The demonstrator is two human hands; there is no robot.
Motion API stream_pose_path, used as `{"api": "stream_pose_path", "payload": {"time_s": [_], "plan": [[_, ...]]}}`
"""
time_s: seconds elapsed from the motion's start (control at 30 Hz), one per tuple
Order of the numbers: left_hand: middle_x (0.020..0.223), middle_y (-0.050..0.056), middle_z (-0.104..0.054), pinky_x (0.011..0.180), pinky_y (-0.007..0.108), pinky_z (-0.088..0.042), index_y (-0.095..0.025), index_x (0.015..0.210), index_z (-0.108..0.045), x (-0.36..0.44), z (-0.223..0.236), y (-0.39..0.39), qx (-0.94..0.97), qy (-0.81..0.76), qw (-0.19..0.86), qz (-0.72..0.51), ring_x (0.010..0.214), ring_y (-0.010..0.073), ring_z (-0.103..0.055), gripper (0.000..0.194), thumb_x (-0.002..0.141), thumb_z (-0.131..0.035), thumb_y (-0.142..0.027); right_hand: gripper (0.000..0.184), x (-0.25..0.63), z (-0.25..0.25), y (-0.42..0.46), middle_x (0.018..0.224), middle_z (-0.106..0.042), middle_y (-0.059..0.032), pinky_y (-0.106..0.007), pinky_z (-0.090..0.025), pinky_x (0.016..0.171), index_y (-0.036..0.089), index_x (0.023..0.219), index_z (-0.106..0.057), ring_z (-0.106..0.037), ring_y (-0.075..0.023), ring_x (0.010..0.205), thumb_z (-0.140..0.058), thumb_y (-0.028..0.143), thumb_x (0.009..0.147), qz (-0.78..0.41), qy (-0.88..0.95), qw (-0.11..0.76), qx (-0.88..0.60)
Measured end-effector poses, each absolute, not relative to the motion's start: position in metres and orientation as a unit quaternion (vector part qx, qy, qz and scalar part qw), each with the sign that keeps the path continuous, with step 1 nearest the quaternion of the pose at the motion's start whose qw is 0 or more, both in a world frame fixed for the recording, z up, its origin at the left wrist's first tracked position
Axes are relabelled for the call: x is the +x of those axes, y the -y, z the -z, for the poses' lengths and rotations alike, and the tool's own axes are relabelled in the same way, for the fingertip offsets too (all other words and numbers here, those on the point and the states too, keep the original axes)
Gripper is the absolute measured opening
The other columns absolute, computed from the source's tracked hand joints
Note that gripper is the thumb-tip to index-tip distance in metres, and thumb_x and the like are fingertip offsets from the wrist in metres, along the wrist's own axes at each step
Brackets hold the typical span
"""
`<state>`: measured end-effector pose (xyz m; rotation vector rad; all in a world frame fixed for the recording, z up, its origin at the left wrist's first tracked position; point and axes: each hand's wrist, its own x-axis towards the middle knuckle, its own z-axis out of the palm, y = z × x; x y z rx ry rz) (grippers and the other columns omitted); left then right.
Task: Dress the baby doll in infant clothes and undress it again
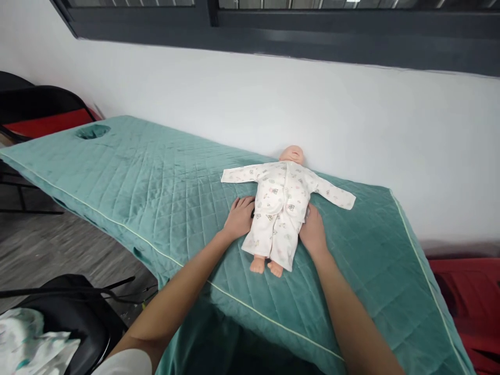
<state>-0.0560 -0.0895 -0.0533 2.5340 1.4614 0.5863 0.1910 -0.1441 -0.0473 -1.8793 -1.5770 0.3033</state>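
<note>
A baby doll [292, 154] lies on its back on a green quilted table [156, 177], head toward the wall. It wears a white printed sleepsuit [279, 200] with both sleeves spread out. My left hand [239, 217] lies flat on the cover, fingers touching the doll's waist on its left side. My right hand [312, 229] rests on the other side, fingers against the suit at the hip. Both hands look open with fingers stretched, and neither lifts the doll. The doll's bare feet [266, 266] stick out below the trouser legs.
The table has a face hole [92, 131] at its far left end and a white wall right behind it. A black chair [74, 312] with a light printed cloth [35, 341] stands at the lower left. Red seats show at far left and lower right.
</note>
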Motion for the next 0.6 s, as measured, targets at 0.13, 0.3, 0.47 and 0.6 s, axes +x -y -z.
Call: {"api": "stream_pose_path", "payload": {"time_s": [0.13,0.3,0.47,0.6], "plan": [[0.124,0.017,-0.063,0.111,0.049,-0.038,-0.017,0.12,-0.06,-0.032,0.055,0.085,0.825,-0.477,0.146,-0.266,0.117,0.032,-0.058,0.037,0.084,-0.059,-0.026,0.049,0.186,0.042,0.137,0.118,-0.066,-0.0198,-0.038,-0.048,0.081,0.012,0.132,-0.046,-0.064,-0.0317,0.103,-0.045,0.039,0.091,-0.144,0.538,0.359,-0.749],[0.111,0.014,-0.067,0.09,0.04,-0.05,-0.017,0.109,-0.054,-0.002,0.058,0.086,0.685,-0.499,0.295,-0.441,0.099,0.0257,-0.064,0.021,0.088,-0.051,-0.019,0.042,0.186,0.034,0.138,0.103,-0.071,-0.0168,-0.035,-0.045,0.075,0.013,0.129,-0.049,-0.067,-0.03,0.091,-0.039,0.032,0.094,-0.126,0.521,0.321,-0.781],[0.091,0.008,-0.065,0.076,0.033,-0.048,-0.02,0.09,-0.048,0.003,0.055,0.089,0.644,-0.526,0.298,-0.468,0.084,0.0207,-0.061,0.003,0.087,-0.049,-0.021,0.039,0.186,0.027,0.148,0.099,-0.071,-0.0167,-0.034,-0.044,0.07,0.015,0.122,-0.053,-0.067,-0.0293,0.086,-0.037,0.038,0.095,-0.15,0.511,0.272,-0.802],[0.077,0.001,-0.059,0.068,0.032,-0.044,-0.022,0.083,-0.042,0.001,0.053,0.088,0.651,-0.555,0.277,-0.437,0.073,0.0188,-0.058,0.011,0.084,-0.053,-0.022,0.042,0.186,0.024,0.161,0.099,-0.071,-0.016,-0.035,-0.046,0.068,0.018,0.122,-0.054,-0.068,-0.0309,0.087,-0.041,0.045,0.093,-0.169,0.496,0.246,-0.816]]}}
